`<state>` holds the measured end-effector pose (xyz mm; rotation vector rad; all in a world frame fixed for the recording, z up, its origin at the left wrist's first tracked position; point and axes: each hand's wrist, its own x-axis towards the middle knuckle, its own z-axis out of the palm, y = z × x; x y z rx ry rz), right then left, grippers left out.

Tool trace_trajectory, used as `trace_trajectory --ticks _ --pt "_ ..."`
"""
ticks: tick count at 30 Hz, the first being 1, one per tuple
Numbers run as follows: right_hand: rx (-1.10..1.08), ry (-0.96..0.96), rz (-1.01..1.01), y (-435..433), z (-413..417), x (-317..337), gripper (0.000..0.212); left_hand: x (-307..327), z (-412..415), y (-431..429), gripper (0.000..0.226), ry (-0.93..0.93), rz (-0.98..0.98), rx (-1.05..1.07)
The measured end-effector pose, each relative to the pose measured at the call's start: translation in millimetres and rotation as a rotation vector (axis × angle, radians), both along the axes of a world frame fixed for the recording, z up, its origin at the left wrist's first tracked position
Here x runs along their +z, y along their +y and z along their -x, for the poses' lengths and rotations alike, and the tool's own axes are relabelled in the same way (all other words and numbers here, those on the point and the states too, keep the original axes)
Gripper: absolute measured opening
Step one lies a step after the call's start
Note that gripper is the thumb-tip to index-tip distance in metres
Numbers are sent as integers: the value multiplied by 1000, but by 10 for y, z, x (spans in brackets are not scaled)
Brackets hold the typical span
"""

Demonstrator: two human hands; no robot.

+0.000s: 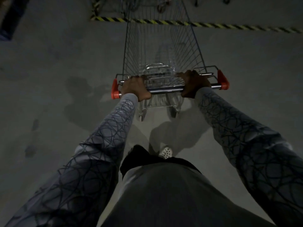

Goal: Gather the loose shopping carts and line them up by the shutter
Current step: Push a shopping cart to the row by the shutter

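The left hand (136,89) and right hand (194,84), 2 in all, are gripping the shopping cart (161,51) handle; veering could be clipping the parked carts (147,4) ahead.

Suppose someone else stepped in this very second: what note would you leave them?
Left hand and right hand both grip the handle bar of one shopping cart.
Its nose is past the striped floor tape; what look like more carts stand just beyond.
Done: one cart in hand, near the row.
Left: push it into line; shutter not in view.
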<state>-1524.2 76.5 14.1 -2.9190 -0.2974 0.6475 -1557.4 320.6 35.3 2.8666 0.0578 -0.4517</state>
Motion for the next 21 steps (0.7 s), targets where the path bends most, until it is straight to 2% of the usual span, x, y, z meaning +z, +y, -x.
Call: trace_trajectory --ticks 13,21 --pt "-136 -31 34 159 -2935 -84 92 -55 -3285 152 76 -32 -32 -105" --pt "-333 -29 4 117 -4493 -113 84 -2 -5313 49 69 -46 -50 -321"
